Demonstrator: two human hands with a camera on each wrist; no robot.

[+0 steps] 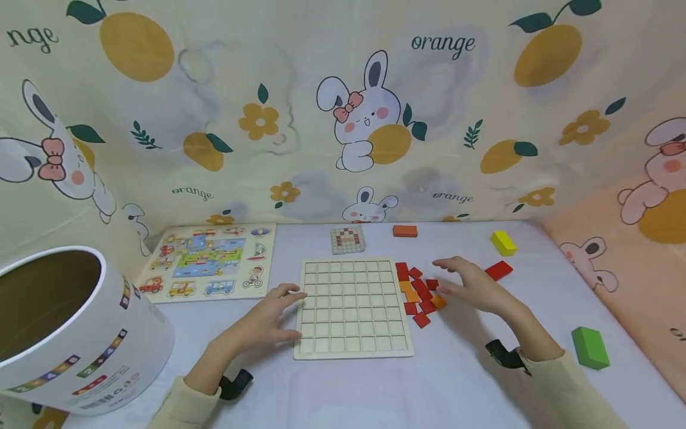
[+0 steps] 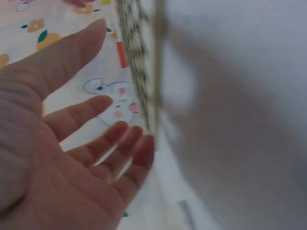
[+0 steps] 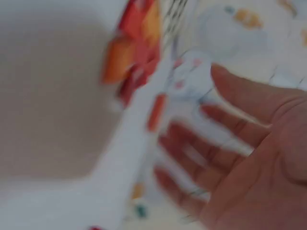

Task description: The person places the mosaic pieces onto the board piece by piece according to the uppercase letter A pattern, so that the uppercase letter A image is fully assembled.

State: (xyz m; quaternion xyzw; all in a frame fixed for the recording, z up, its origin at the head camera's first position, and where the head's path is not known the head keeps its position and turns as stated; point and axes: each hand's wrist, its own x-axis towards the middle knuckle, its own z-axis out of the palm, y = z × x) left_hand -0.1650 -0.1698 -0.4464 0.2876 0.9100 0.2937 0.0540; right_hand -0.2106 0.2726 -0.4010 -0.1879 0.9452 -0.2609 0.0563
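Note:
A pale wooden grid board (image 1: 354, 310) lies flat on the white table. My left hand (image 1: 262, 322) is at its left edge, fingertips and thumb by the rim, fingers loosely extended; in the left wrist view the left hand (image 2: 81, 153) is beside the upright-looking board edge (image 2: 144, 72). Red and orange square tiles (image 1: 421, 290) are scattered along the board's right side. Just right of them hovers my right hand (image 1: 477, 286), its fingers spread and nothing in its grasp. The right wrist view shows the right hand (image 3: 240, 158) apart from the blurred tiles (image 3: 139, 38).
Behind the board lies a small pixel-pattern card (image 1: 347, 239). An orange block (image 1: 404, 231), yellow block (image 1: 503, 243), red block (image 1: 499, 270) and green block (image 1: 590, 347) lie around the right side. At left stand a white bucket (image 1: 145, 333) and a picture board (image 1: 209, 262).

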